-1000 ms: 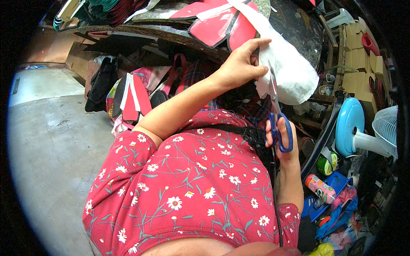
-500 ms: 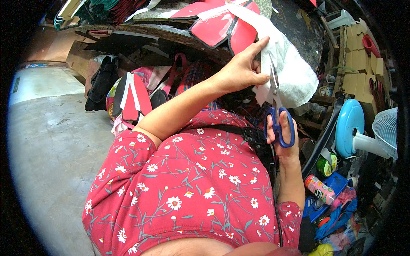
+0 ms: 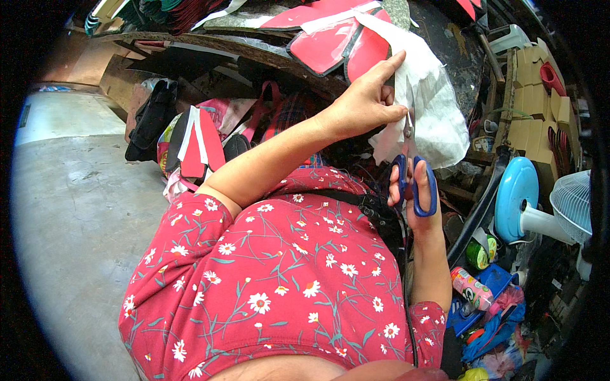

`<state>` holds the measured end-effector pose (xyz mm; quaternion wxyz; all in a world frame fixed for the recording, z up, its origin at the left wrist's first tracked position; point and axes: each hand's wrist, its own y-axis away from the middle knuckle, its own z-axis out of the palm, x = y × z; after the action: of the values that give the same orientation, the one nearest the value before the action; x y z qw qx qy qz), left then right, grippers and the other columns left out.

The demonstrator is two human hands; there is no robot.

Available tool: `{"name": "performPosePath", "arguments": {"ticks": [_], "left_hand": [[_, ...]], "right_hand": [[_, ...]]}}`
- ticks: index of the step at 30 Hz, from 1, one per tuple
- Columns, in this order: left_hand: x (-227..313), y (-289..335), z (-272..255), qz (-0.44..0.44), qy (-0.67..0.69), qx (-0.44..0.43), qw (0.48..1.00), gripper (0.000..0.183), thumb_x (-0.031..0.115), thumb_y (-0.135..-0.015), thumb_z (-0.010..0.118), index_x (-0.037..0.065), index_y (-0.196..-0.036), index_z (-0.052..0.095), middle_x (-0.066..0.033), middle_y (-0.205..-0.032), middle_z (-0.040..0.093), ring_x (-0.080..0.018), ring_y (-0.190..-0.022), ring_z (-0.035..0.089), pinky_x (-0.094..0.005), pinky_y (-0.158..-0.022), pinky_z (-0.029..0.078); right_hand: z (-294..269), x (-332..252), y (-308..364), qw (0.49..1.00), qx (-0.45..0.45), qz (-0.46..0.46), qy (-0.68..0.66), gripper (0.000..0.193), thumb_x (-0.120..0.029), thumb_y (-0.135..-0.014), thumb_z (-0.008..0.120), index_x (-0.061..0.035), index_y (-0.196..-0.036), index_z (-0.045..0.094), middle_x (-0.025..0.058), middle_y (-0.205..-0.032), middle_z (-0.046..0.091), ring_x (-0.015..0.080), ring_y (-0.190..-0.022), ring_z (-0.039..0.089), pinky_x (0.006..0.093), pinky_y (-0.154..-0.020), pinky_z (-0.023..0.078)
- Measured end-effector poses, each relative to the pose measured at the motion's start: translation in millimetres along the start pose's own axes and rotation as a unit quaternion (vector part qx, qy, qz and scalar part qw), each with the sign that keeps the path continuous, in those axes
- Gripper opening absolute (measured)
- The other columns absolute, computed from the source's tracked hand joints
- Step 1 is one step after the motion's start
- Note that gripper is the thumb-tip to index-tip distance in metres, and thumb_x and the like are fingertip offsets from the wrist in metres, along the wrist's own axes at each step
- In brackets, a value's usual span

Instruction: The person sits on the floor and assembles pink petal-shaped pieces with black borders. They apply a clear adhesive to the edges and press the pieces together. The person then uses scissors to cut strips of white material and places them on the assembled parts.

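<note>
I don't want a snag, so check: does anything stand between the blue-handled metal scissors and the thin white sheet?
Nothing visible does. The scissors in the right hand overlap the white sheet in this view. Closest by is the left hand, its thumb tip just left of the blades, not visibly across them.

Against the white fabric (image 3: 438, 117), you can barely make out the tips of your blue-handled scissors (image 3: 408, 132). The dark rim crops the fan guard (image 3: 570, 202); the top edge cuts the dark-red stack (image 3: 189, 14).
</note>
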<state>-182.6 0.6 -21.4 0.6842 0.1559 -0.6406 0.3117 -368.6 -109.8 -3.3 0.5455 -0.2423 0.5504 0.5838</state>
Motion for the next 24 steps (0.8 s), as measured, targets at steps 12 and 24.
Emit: {"name": "performPosePath", "arguments": {"ticks": [12, 24], "left_hand": [[7, -6, -8, 0.034, -0.045, 0.016, 0.998, 0.087, 0.004, -0.084, 0.074, 0.002, -0.153, 0.022, -0.0004, -0.086, 0.059, -0.0061, -0.075, 0.055, -0.021, -0.064, 0.046], [7, -19, -6, 0.036, 0.031, 0.027, 0.999, 0.088, -0.001, -0.075, 0.067, -0.004, -0.151, 0.023, -0.0023, -0.083, 0.053, -0.0076, -0.071, 0.053, -0.0227, -0.062, 0.047]], "right_hand": [[-1, -7, 0, 0.999, 0.026, -0.012, 0.019, 0.057, -0.058, -0.093, 0.055, -0.0023, -0.082, 0.058, 0.0014, -0.067, 0.053, 0.0064, -0.048, 0.05, 0.0208, -0.043, 0.044], [2, -13, -13, 0.998, -0.002, -0.045, 0.042, 0.061, -0.064, -0.091, 0.054, -0.0031, -0.085, 0.057, 0.0009, -0.061, 0.053, 0.0071, -0.05, 0.051, 0.0208, -0.046, 0.043]]}}
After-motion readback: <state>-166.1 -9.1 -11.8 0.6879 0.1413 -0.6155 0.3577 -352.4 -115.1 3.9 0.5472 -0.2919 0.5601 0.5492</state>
